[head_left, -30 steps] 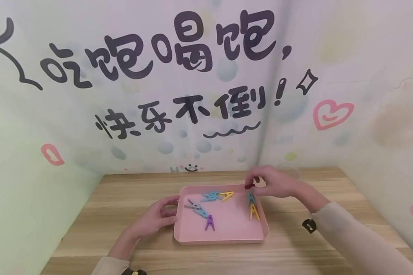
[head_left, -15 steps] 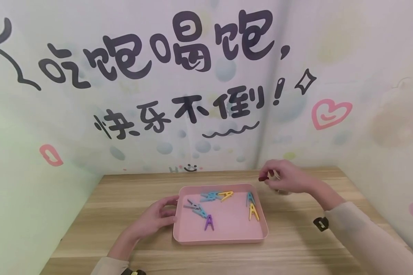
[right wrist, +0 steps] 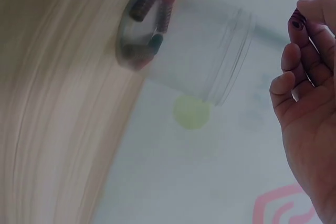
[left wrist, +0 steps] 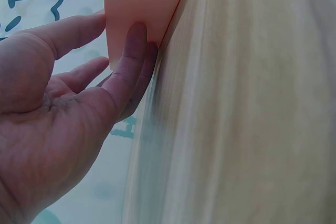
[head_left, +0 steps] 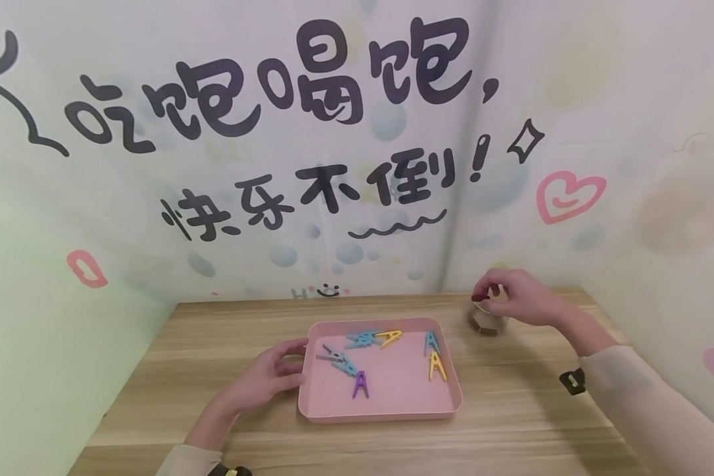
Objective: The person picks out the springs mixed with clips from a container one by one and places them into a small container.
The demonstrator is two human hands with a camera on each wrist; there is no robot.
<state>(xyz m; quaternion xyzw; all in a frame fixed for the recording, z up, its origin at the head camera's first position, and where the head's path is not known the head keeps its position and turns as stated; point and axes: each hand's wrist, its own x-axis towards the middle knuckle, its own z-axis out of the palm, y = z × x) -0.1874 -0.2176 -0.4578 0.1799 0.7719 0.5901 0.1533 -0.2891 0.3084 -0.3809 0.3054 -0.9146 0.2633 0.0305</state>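
Observation:
My right hand (head_left: 520,296) pinches a small dark red ribbed tube (right wrist: 302,11) between thumb and fingers. In the head view it is right at the mouth of a clear jar (head_left: 486,322). The jar (right wrist: 205,51) stands open on the table, with several dark ribbed pieces (right wrist: 147,2) at its bottom. My left hand (head_left: 272,373) is at the left side of a pink tray (head_left: 395,393); its loosely bent fingers (left wrist: 137,40) touch the tray's outer wall. Inside the tray lie a purple clothespin (head_left: 360,385), yellow clothespins (head_left: 437,367) and several blue clothespins (head_left: 344,363).
The tray and jar are on a wood-grain table (head_left: 244,443). Behind it rises a pale wall sheet (head_left: 262,271) with black lettering, and side panels flank the table at left and right. The jar is near the back edge, right of the tray.
My right hand has moved right and away from the tray's back right corner to over the jar, carrying the dark red ribbed tube. The left hand and tray have stayed in place.

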